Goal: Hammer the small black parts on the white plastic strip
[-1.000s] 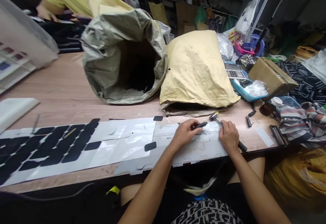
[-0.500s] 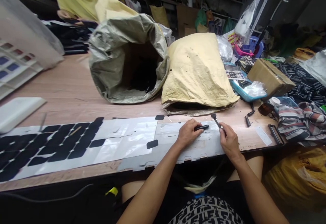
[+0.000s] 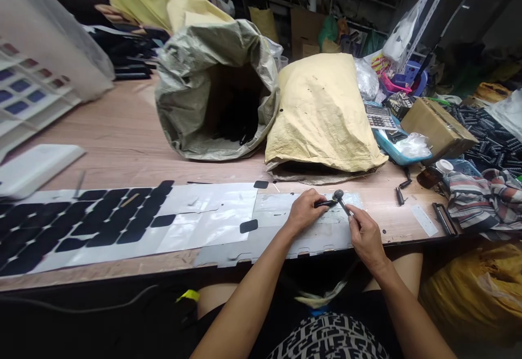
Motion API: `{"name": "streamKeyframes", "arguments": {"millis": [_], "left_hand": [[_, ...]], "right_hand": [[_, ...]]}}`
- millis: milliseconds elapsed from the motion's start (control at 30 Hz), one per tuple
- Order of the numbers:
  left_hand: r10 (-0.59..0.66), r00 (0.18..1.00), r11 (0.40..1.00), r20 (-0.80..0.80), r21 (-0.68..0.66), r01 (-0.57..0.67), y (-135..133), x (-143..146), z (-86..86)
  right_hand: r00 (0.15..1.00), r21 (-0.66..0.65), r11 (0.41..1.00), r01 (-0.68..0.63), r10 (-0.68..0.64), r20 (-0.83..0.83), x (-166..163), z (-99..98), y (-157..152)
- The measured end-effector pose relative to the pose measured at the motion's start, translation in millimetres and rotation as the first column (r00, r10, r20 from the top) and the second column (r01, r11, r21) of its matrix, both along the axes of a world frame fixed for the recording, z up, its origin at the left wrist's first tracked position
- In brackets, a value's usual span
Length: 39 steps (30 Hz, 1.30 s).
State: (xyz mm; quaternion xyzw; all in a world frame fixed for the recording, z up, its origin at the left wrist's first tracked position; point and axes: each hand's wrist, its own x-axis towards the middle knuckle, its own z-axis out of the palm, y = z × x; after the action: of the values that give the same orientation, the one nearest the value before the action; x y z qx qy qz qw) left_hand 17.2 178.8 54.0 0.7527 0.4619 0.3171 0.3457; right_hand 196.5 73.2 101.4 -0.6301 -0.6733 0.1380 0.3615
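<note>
My left hand (image 3: 302,212) is closed on a small black oblong part (image 3: 325,203), pinning it down on a grey sheet (image 3: 285,239) at the table's near edge. My right hand (image 3: 365,234) grips the handle of a small hammer (image 3: 339,196). Its metal head rests on the right end of the black part. Both hands sit close together on the sheet.
Black pads (image 3: 81,223) lie in rows on a white backing sheet to the left; loose pads (image 3: 248,226) lie nearer. A grey sack (image 3: 212,76) and a yellow sack (image 3: 322,109) stand behind. A calculator (image 3: 378,117), cardboard box (image 3: 438,125) and striped cloth (image 3: 481,198) crowd the right. Another person in yellow (image 3: 138,0) works far left.
The hammer head has come down from raised to resting on the black part. My right hand moved slightly left and nearer. The view shifted a little.
</note>
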Motion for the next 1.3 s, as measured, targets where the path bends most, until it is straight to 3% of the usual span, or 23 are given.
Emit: {"name": "streamKeyframes", "arguments": {"millis": [233,400,567,700,800,867,967,1067,1133,1300], "left_hand": [[-0.01,1.0,1.0,0.004,-0.013,0.01,1,0,-0.7],[0.001,1.0,1.0,0.006,-0.016,-0.001,3,1,-2.2],[-0.002,1.0,1.0,-0.02,0.003,0.002,2,0,-6.0],[-0.008,1.0,1.0,-0.028,0.01,0.009,5,0,-9.5],[-0.053,0.998,0.999,0.037,-0.003,0.053,2,-3,-3.9],[-0.093,0.987,0.994,0.129,-0.041,0.099,-13,-9,7.5],[-0.206,0.944,0.959,0.258,-0.139,0.247,-57,-22,30.9],[-0.392,0.872,0.843,0.293,-0.264,0.468,-109,-32,41.1],[-0.445,0.868,0.8,0.221,-0.336,0.496,-135,-32,29.9],[-0.367,0.904,0.861,-0.218,-0.448,0.241,-151,-22,-42.0]], "right_hand": [[0.997,-0.048,0.997,-0.059,0.061,0.045,-12,-2.7,-2],[0.986,-0.014,0.998,0.064,-0.062,0.153,5,-9.8,14],[0.855,0.07,0.96,0.273,-0.275,0.439,26,-23.2,38],[0.756,0.128,0.948,0.292,-0.311,0.576,30,-32.3,43],[0.729,0.143,0.941,0.307,-0.329,0.6,28,-33.8,41],[0.728,0.141,0.94,0.31,-0.33,0.601,27,-33.9,40],[0.733,0.142,0.944,0.297,-0.321,0.6,28,-34.6,40],[0.732,0.145,0.946,0.289,-0.316,0.604,28,-35.7,41],[0.727,0.145,0.946,0.29,-0.316,0.609,28,-36.0,42],[0.713,0.151,0.948,0.279,-0.31,0.629,29,-35.2,43]]}}
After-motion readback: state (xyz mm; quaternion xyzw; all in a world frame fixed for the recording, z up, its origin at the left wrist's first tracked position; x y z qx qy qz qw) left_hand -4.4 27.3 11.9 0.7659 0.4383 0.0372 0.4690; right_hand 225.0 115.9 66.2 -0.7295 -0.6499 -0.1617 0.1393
